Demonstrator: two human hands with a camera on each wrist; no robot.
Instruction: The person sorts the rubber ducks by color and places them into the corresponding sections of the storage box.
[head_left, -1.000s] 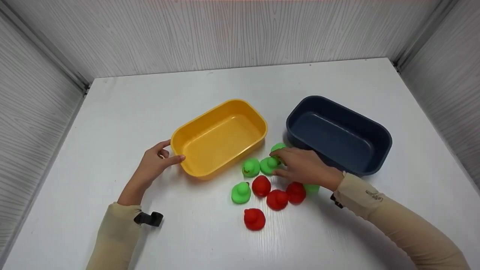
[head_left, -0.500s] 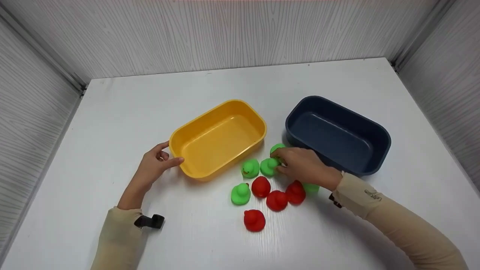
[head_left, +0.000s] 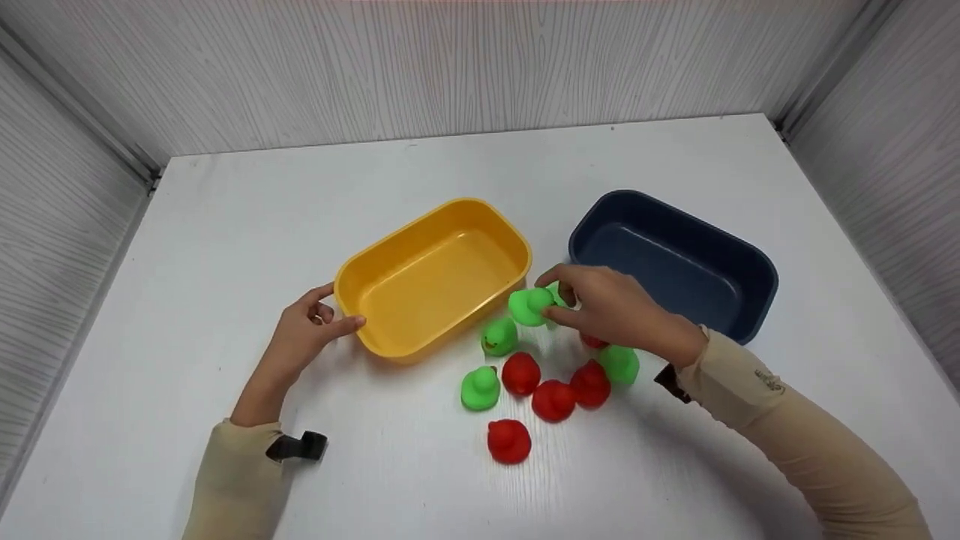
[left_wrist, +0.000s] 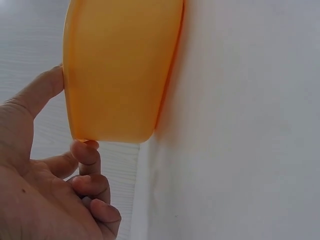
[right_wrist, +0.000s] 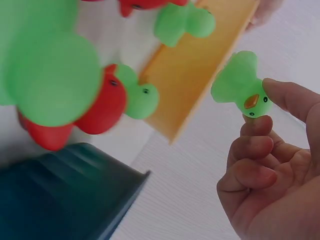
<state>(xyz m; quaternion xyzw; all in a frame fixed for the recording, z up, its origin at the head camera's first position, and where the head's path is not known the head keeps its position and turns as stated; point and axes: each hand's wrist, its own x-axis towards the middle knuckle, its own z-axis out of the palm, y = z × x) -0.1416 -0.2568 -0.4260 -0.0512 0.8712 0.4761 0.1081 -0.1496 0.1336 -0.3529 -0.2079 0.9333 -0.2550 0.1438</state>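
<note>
My right hand (head_left: 611,300) pinches a green rubber duck (head_left: 529,306) between thumb and fingertips, raised off the table between two boxes. The right wrist view shows this duck (right_wrist: 240,89) with its orange beak and black eyes towards the camera. My left hand (head_left: 300,330) grips the near left corner of the yellow box (head_left: 431,292), thumb over the rim and index finger against the outside. From the left wrist, the box wall (left_wrist: 120,75) shows with the other fingers curled below it. Another green duck is partly hidden behind the held one.
A dark blue box (head_left: 675,274) stands to the right, partly covered by my right hand. In front of the boxes lie several red ducks (head_left: 553,400) and green ducks (head_left: 480,388). One green duck (head_left: 619,364) lies under the right wrist. White panels (head_left: 450,67) enclose the table.
My right hand has closed on a green duck and lifted it up and slightly left from the group. A red duck under the hand has come into view. The left hand stays at the yellow box.
</note>
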